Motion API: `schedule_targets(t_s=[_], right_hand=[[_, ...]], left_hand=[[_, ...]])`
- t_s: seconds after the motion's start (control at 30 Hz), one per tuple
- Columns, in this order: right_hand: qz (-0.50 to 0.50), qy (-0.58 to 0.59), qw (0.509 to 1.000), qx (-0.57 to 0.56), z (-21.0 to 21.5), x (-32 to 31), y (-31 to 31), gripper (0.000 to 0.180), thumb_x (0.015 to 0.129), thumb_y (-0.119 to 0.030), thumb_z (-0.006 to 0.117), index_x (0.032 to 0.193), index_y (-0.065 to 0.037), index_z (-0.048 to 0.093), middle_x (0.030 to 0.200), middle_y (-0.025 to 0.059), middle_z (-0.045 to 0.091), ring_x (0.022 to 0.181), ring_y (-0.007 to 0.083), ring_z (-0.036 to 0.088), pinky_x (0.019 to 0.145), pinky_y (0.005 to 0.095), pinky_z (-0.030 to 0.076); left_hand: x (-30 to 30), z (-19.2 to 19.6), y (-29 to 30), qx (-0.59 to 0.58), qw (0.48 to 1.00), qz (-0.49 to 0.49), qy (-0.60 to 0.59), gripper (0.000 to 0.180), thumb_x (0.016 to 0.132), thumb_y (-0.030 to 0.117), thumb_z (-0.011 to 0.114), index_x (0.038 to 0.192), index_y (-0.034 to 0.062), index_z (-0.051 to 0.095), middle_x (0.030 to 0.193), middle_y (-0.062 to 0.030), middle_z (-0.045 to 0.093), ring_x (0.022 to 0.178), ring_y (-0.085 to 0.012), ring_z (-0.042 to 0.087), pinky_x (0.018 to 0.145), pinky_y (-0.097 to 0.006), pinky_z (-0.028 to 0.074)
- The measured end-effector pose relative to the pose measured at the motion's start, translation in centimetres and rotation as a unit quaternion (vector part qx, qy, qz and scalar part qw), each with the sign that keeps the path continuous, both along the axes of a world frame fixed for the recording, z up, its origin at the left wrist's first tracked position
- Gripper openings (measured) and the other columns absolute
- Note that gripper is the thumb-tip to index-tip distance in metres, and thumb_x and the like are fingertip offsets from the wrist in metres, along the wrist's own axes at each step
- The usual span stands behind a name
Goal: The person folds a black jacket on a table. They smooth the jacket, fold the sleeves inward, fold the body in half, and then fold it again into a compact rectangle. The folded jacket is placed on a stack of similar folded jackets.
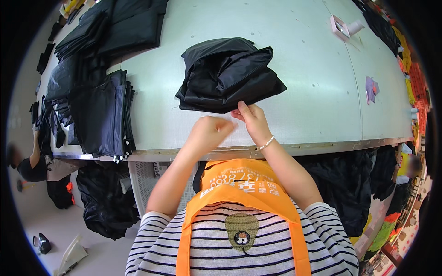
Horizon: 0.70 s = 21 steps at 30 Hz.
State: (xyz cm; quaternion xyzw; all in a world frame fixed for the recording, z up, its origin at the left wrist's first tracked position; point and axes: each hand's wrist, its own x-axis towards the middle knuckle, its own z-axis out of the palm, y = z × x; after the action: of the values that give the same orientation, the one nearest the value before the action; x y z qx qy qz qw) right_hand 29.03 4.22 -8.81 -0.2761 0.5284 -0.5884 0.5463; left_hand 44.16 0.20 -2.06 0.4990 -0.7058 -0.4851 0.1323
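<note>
A bundle of thin, shiny black fabric (pixel 246 73), loosely folded, lies on the pale table in front of me; its garment kind does not show. At its near edge, my right hand (pixel 253 122) pinches the cloth between thumb and fingers. My left hand (pixel 209 133) is just left of it, over the table's near edge and apart from the bundle. Its fingers are curled in and slightly smeared by motion. Whatever they may hold is hidden.
Stacks of folded black cloth (pixel 103 112) stand along the table's left side, with more piles (pixel 131 32) behind. A small pink box (pixel 339 27) and a purple scrap (pixel 371 89) lie on the right. Black bags (pixel 103 198) hang below the edge. Other people are at both sides.
</note>
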Motion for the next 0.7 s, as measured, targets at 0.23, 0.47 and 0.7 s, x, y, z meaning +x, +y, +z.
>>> schedule_targets(t_s=[0.23, 0.47, 0.7], right_hand=[[0.065, -0.064, 0.996, 0.010, 1.4, -0.5, 0.2, 0.032, 0.098, -0.020, 0.049, 0.098, 0.011, 0.056, 0.097, 0.0167, 0.065, 0.087, 0.0207, 0.066, 0.082, 0.0303, 0.055], [0.083, -0.044, 0.995, 0.027, 1.6, -1.0, 0.5, 0.025, 0.098, -0.010, 0.041, 0.101, 0.012, 0.053, 0.103, 0.0218, 0.063, 0.095, 0.0277, 0.067, 0.084, 0.0327, 0.056], [0.048, -0.030, 0.997, 0.045, 3.7, -1.5, 0.6, 0.021, 0.096, -0.005, 0.044, 0.085, 0.011, 0.053, 0.091, 0.0211, 0.065, 0.087, 0.0275, 0.069, 0.076, 0.0304, 0.058]], left_hand=[[-3.1, 5.5, -5.6, -0.503, 0.814, -0.239, -0.167, 0.092, 0.069, 0.031, 0.077, 0.146, 0.0216, 0.028, 0.143, -0.0208, 0.034, 0.134, -0.0376, 0.031, 0.113, -0.048, 0.020], [-4.4, 4.5, -7.2, -0.507, 0.779, -0.331, -0.163, 0.079, 0.078, 0.008, 0.064, 0.146, 0.0203, 0.029, 0.132, -0.0183, 0.044, 0.111, -0.0329, 0.052, 0.090, -0.040, 0.048], [-5.5, 3.9, -8.3, -0.633, 0.697, -0.238, -0.238, 0.066, 0.079, 0.011, 0.054, 0.143, 0.0149, 0.036, 0.134, -0.0070, 0.048, 0.104, -0.0231, 0.052, 0.080, -0.031, 0.047]])
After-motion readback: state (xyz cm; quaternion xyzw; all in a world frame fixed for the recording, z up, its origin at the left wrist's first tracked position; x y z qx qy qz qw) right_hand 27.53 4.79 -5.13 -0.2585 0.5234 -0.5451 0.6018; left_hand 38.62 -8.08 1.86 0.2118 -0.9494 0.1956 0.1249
